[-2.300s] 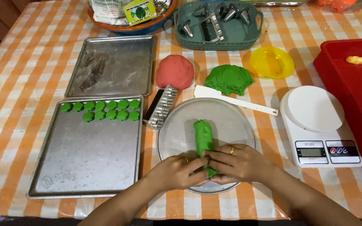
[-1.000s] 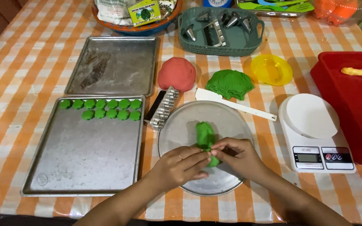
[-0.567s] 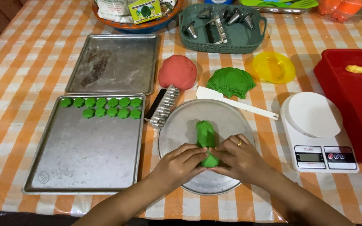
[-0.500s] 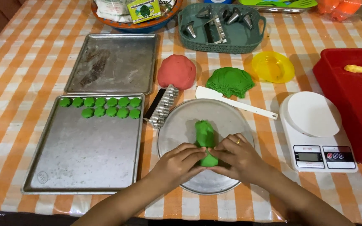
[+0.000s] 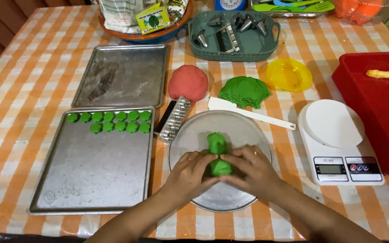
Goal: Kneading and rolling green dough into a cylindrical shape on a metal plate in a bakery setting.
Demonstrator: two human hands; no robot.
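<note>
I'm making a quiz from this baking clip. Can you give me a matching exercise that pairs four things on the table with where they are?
Things:
1. green dough roll
2. green balls
3. red dough
4. metal nozzles

Places:
A. in the teal basket
B. on the round plate, between the left hand and right hand
C. on the near tray, along its far edge
D. bare on the tablecloth, by the far tray

Pairs: 1-B, 2-C, 3-D, 4-A

Green-and-yellow labelled packet (image 5: 152, 19) in far bowl (image 5: 176, 30), white kitchen scale (image 5: 341, 143) at right with small grey screen (image 5: 330, 169)
</note>
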